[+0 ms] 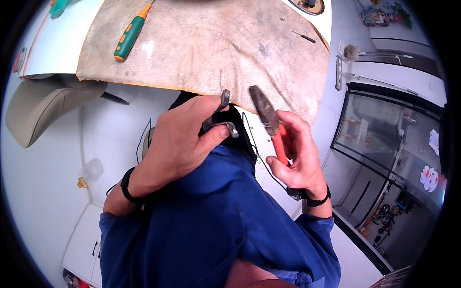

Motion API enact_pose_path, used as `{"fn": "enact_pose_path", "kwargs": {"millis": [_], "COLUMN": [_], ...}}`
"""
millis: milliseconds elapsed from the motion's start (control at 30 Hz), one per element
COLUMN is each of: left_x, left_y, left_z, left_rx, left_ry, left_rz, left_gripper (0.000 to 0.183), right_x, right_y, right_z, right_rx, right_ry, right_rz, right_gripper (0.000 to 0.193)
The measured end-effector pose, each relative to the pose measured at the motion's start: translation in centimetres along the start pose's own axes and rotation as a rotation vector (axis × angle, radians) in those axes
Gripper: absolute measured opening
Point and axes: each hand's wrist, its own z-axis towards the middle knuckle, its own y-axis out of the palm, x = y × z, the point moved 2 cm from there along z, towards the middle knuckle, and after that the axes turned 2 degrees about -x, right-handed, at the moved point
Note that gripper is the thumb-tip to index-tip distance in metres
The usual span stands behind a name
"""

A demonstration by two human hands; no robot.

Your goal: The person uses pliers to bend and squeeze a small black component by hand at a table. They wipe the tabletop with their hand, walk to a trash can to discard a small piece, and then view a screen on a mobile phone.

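Pliers [264,111] in loosely curled right hand [301,158]; left hand [180,137] pinches metal piece [224,100].

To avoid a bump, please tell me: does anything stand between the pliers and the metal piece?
Nothing visible does: between the pliers in the right hand and the dark metal piece in the left hand, this view shows only an open gap.

Dull, rough-metal pliers [265,111], smooth plastic grips [278,148], worn metal piece [225,98], matt, rough cloth [192,48]
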Motion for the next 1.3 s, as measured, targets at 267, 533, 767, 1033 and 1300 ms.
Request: {"fn": "enact_pose_path", "kwargs": {"millis": [267, 533, 767, 1033, 1300], "left_x": [1.7, 1.4, 2.0, 2.4, 1.7], "left_y": [0.2, 0.3, 0.6, 0.3, 0.9], "left_z": [0.8, 1.1, 1.5, 1.8, 4.1], "left_rx": [0.105, 0.023, 0.048, 0.064, 0.076], "left_ry": [0.108, 0.114, 0.096, 0.099, 0.134], "left_rz": [0.263, 0.221, 0.173, 0.171, 0.129], "left_gripper": [0.033, 0.029, 0.029, 0.025, 0.019], "right_x": [0.3, 0.3, -0.5, -0.8, -1.7], "right_y": [0.3, -0.5, -0.3, -3.2, -2.7], "right_z": [0.7, 0.9, 0.2, -1.3, -0.1], "right_rx": [0.062, 0.0, 0.427, 0.502, 0.649], "right_ry": [-0.146, -0.207, -0.421, -0.366, -0.175], "right_rz": [0.041, -0.098, -0.068, 0.154, 0.197], "right_gripper": [0.077, 0.081, 0.08, 0.089, 0.088]}}
